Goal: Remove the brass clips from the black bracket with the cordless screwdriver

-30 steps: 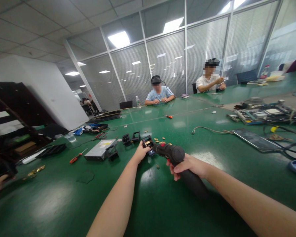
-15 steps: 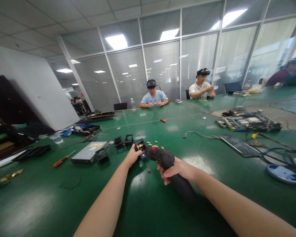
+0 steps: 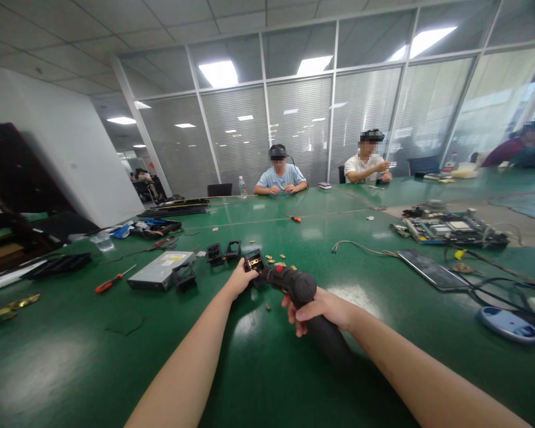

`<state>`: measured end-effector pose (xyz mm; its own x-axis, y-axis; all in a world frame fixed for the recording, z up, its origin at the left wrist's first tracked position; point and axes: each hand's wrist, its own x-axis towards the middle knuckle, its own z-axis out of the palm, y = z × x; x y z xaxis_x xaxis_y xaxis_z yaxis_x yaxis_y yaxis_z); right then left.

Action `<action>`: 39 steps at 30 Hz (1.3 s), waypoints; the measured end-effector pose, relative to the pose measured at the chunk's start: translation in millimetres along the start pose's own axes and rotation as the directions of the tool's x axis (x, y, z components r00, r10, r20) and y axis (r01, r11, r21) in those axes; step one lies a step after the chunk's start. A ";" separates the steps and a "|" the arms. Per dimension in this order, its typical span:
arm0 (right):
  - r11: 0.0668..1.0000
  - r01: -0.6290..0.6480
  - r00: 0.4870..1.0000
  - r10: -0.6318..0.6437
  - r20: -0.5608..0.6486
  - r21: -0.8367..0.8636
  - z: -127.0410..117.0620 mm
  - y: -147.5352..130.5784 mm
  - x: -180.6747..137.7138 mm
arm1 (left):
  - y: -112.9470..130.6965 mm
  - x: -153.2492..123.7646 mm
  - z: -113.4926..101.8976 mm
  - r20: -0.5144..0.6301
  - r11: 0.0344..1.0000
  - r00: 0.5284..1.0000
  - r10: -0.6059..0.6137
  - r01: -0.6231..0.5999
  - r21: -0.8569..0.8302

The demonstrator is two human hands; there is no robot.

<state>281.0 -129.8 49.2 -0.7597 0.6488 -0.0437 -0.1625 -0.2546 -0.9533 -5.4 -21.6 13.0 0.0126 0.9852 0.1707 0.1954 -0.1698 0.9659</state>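
Note:
My left hand (image 3: 239, 279) is closed on the near left side of a small black plastic housing (image 3: 252, 259) with brass-coloured parts inside. In my right hand (image 3: 321, 309) is a black cordless screwdriver (image 3: 303, 288) with a red button, its front end pointing left at the housing. Whether its tip touches the housing is hidden. Several small brass pieces (image 3: 282, 257) lie on the table just beyond. One tiny metal piece (image 3: 268, 307) rests nearer to me. Two black frames (image 3: 223, 253) stand left of the housing.
A silver disc drive (image 3: 163, 270) with a black frame (image 3: 185, 277) against it and an orange screwdriver (image 3: 111, 282) lie left. To the right are a phone (image 3: 432, 270), cables, a circuit board (image 3: 455, 227) and a blue oval object (image 3: 508, 324). People sit across the green table (image 3: 160, 368).
The view has tilted up slightly, so the scene sits a little lower. Both hands keep their holds, and the screwdriver stays at the housing.

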 end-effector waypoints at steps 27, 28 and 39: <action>0.973 0.097 0.933 -0.161 -0.320 -0.207 3.3 -18.7 -10.6 | 0.7 0.5 -5.3 0.039 0.999 0.999 -0.031 0.032 -0.034; 0.975 0.092 0.932 -0.156 -0.328 -0.203 2.8 -18.0 -10.6 | 1.9 -0.3 -4.8 0.044 0.999 0.998 -0.034 0.036 -0.041; 0.991 0.014 0.959 -0.051 -0.279 -0.131 7.4 -18.6 -9.8 | 1.0 -0.5 -3.2 0.098 0.994 0.994 -0.044 0.054 -0.100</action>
<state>286.8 -136.7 69.5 -0.5448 0.8350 -0.0768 -0.0896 -0.1490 -0.9848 -8.3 -22.4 14.5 0.0997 0.9891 0.1081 0.0972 -0.1178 0.9883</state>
